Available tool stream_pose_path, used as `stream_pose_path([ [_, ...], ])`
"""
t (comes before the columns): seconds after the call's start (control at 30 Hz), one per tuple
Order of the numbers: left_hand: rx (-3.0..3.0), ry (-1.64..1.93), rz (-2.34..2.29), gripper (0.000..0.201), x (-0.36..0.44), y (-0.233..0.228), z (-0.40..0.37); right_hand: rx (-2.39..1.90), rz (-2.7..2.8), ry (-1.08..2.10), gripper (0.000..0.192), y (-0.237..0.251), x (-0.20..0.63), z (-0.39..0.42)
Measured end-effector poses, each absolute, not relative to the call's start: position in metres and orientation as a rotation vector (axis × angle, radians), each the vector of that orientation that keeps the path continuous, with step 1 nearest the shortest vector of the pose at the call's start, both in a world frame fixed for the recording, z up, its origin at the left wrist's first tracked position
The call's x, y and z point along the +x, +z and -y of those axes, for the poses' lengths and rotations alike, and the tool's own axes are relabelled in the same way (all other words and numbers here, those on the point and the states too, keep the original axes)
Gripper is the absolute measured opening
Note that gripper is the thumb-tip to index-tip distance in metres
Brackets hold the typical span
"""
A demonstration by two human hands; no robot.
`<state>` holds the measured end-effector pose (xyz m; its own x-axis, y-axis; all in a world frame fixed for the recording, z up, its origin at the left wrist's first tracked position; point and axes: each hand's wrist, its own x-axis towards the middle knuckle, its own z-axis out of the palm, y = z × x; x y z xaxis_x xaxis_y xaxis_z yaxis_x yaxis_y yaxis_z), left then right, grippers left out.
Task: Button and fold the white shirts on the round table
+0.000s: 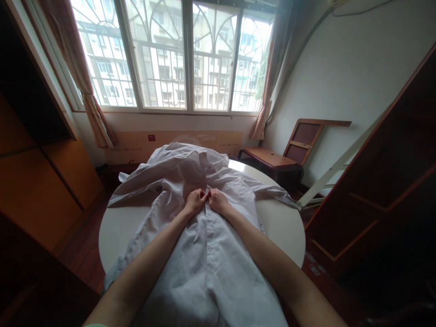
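Note:
A white long-sleeved garment with a button front, like a shirt or lab coat [231, 254], lies spread over a round white table [116, 231]. Its collar end points toward the window, and its lower part hangs toward me. My left hand [195, 201] and my right hand [218, 201] meet at the front placket, below the collar. Both have fingers pinched on the cloth edges there, fingertips almost touching. Whatever button sits between the fingertips is hidden. One sleeve [132, 186] stretches out to the left, the other [272, 188] to the right.
Beyond the table, a long cardboard box [136, 147] leans under the barred window [163, 68]. A wooden chair [272, 156] stands at the back right, near a white ladder-like frame [327, 181]. Wooden cabinets [37, 195] line the left, and a dark wooden panel [381, 195] rises at right.

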<state>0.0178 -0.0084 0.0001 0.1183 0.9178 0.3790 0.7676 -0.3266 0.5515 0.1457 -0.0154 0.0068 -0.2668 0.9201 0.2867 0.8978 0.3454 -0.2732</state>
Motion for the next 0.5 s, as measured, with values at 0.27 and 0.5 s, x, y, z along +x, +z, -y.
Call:
stream_pose_path([
  [0.27,2.170,0.989,-1.674,0.013,0.0177,-0.0002,0.0098,-1.579,2.208,0.099,0.019,0.0065,0.1456,0.0148],
  [0.5,2.197,1.010,-1.678,0.012,0.0193,0.0013,0.0127,-1.575,2.201,0.074,0.020,0.0075,0.1456,0.0170],
])
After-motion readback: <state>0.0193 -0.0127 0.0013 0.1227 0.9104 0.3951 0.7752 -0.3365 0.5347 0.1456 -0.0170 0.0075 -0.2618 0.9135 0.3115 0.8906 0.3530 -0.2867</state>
